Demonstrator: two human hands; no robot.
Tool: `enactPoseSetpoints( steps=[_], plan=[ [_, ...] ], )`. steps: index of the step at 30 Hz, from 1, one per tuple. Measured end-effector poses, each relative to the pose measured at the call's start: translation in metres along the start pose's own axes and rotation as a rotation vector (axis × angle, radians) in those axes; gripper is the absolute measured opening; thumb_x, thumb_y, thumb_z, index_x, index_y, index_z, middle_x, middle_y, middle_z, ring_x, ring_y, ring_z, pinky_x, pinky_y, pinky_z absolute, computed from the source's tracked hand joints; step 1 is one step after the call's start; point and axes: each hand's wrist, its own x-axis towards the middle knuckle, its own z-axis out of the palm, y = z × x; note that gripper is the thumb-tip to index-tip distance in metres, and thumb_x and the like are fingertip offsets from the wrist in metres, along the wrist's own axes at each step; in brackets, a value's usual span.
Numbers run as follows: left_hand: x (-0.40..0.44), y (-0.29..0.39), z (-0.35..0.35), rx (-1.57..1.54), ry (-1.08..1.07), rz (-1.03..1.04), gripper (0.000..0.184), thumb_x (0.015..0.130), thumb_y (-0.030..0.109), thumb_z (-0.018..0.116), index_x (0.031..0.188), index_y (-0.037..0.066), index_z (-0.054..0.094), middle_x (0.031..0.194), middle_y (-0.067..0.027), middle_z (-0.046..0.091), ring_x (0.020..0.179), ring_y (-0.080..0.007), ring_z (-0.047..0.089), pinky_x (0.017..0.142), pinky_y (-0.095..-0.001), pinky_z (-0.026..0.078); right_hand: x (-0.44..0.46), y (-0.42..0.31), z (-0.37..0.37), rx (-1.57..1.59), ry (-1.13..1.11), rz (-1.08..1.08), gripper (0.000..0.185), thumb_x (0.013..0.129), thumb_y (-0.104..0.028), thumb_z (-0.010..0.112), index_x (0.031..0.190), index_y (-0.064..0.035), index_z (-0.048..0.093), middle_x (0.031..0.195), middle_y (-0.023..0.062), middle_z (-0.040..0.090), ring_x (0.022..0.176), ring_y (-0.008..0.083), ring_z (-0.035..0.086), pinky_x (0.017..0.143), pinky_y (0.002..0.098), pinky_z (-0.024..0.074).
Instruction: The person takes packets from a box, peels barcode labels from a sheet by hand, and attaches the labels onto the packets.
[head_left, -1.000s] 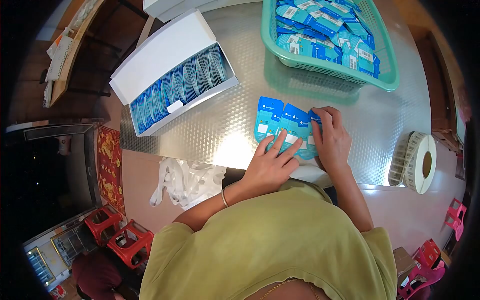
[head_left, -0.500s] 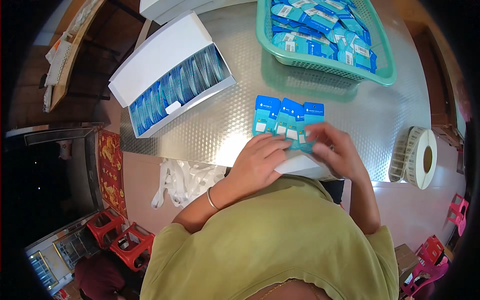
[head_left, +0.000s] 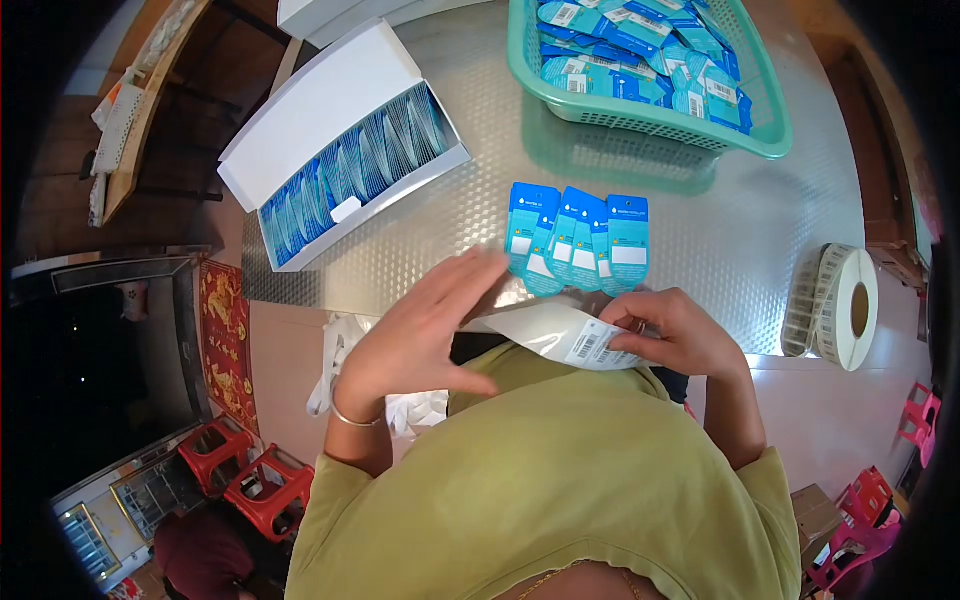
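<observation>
My right hand (head_left: 675, 330) pinches a whitish strip of barcode labels (head_left: 555, 335) at the table's near edge, in front of my shirt. Two printed labels show beside the fingertips, and the strip runs on to the left. My left hand (head_left: 430, 325) is open, thumb apart from the fingers, to the left of the strip; whether it touches the strip's end I cannot tell. Just beyond both hands several blue and turquoise cards (head_left: 580, 250) lie in overlapping rows, each with a blank white patch.
A green basket (head_left: 650, 130) heaped with barcoded cards stands at the back. To its left is a white box (head_left: 370, 205) packed with cards, lid open. A label roll (head_left: 850, 308) stands at the right edge. White strips (head_left: 415, 412) hang down left; red stools (head_left: 268, 490) stand lower left.
My left hand has moved left off the cards and opened. My right hand has drawn down from the cards to the label strip, whose barcodes now show. The cards are now uncovered.
</observation>
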Motion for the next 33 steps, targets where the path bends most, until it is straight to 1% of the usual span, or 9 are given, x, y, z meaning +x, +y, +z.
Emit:
enactPoseSetpoints(
  steps=[3, 4, 7, 8, 14, 20, 23, 29, 33],
  plan=[
    [0.023, 0.006, 0.011, -0.242, -0.026, 0.039, 0.089, 0.076, 0.038, 0.079, 0.145, 0.001, 0.037, 0.144, -0.0205, 0.044, 0.129, -0.0378, 0.047, 0.107, -0.0435, 0.039, 0.008, -0.007, 0.003, -0.053, -0.052, -0.082, 0.019, 0.084, -0.006, 0.069, 0.103, -0.0036, 0.065, 0.087, 0.0114, 0.069, 0.078, 0.0235, 0.068, 0.070, 0.0331, 0.0523],
    [0.031, 0.007, 0.018, -0.345, 0.028, 0.093, 0.060, 0.083, 0.030, 0.074, 0.131, 0.001, 0.054, 0.128, -0.0178, 0.057, 0.115, -0.0329, 0.058, 0.094, -0.0388, 0.047, 0.010, -0.009, 0.002, -0.092, -0.065, -0.108, 0.019, 0.085, -0.006, 0.069, 0.103, -0.0029, 0.065, 0.088, 0.0107, 0.069, 0.079, 0.0221, 0.068, 0.070, 0.0322, 0.0522],
    [0.049, 0.001, 0.019, -0.458, -0.297, -0.003, 0.027, 0.088, 0.020, 0.069, 0.107, 0.001, 0.064, 0.103, -0.0119, 0.067, 0.091, -0.0246, 0.063, 0.077, -0.0326, 0.049, 0.007, -0.011, 0.001, -0.106, -0.068, -0.137, 0.020, 0.084, -0.004, 0.069, 0.103, -0.0030, 0.066, 0.091, 0.0091, 0.069, 0.082, 0.0203, 0.067, 0.071, 0.0315, 0.0518],
    [0.050, -0.003, 0.027, -0.528, -0.233, 0.002, 0.014, 0.091, 0.014, 0.065, 0.093, 0.001, 0.065, 0.085, -0.0060, 0.066, 0.077, -0.0168, 0.060, 0.069, -0.0298, 0.046, 0.005, -0.011, 0.000, -0.093, -0.061, -0.139, 0.020, 0.084, -0.003, 0.070, 0.104, -0.0033, 0.066, 0.091, 0.0086, 0.069, 0.082, 0.0200, 0.067, 0.071, 0.0317, 0.0517],
    [0.052, -0.012, 0.047, -0.894, -0.362, -0.125, 0.015, 0.096, 0.015, 0.060, 0.100, 0.001, 0.065, 0.088, 0.0000, 0.063, 0.081, -0.0076, 0.055, 0.071, -0.0249, 0.044, 0.001, -0.016, 0.007, 0.004, 0.079, -0.054, 0.034, 0.081, 0.004, 0.068, 0.111, -0.0101, 0.065, 0.089, 0.0083, 0.069, 0.081, 0.0231, 0.068, 0.071, 0.0338, 0.0527],
    [0.048, -0.013, 0.067, -1.269, -0.368, -0.261, 0.021, 0.099, 0.014, 0.053, 0.112, 0.000, 0.061, 0.100, 0.0033, 0.059, 0.088, -0.0045, 0.051, 0.075, -0.0221, 0.043, 0.009, -0.011, 0.014, -0.124, 0.190, -0.263, 0.032, 0.075, 0.001, 0.075, 0.105, -0.0086, 0.072, 0.087, 0.0064, 0.070, 0.076, 0.0233, 0.066, 0.066, 0.0318, 0.0505],
    [0.050, -0.007, 0.065, -1.356, -0.381, -0.373, 0.017, 0.099, 0.019, 0.054, 0.103, 0.003, 0.061, 0.092, 0.0038, 0.053, 0.086, -0.0039, 0.047, 0.075, -0.0217, 0.039, 0.009, -0.010, 0.013, -0.137, 0.180, -0.247, 0.028, 0.077, -0.001, 0.073, 0.103, -0.0107, 0.070, 0.087, 0.0069, 0.068, 0.077, 0.0275, 0.066, 0.066, 0.0349, 0.0523],
    [0.053, -0.009, 0.069, -1.212, -0.363, -0.272, 0.018, 0.099, 0.020, 0.055, 0.100, 0.003, 0.061, 0.092, 0.0048, 0.055, 0.084, -0.0026, 0.048, 0.072, -0.0208, 0.040, 0.009, -0.008, 0.014, -0.149, 0.221, -0.292, 0.018, 0.076, -0.001, 0.074, 0.092, -0.0096, 0.072, 0.084, 0.0061, 0.067, 0.074, 0.0264, 0.066, 0.065, 0.0347, 0.0524],
    [0.057, -0.007, 0.057, -0.998, -0.410, -0.287, 0.019, 0.099, 0.022, 0.055, 0.093, 0.004, 0.060, 0.089, 0.0035, 0.055, 0.082, -0.0049, 0.049, 0.070, -0.0242, 0.041, 0.003, -0.007, 0.010, -0.099, 0.180, -0.252, 0.015, 0.077, 0.002, 0.072, 0.088, -0.0092, 0.071, 0.092, 0.0063, 0.066, 0.084, 0.0241, 0.066, 0.072, 0.0325, 0.0523]
  ],
)
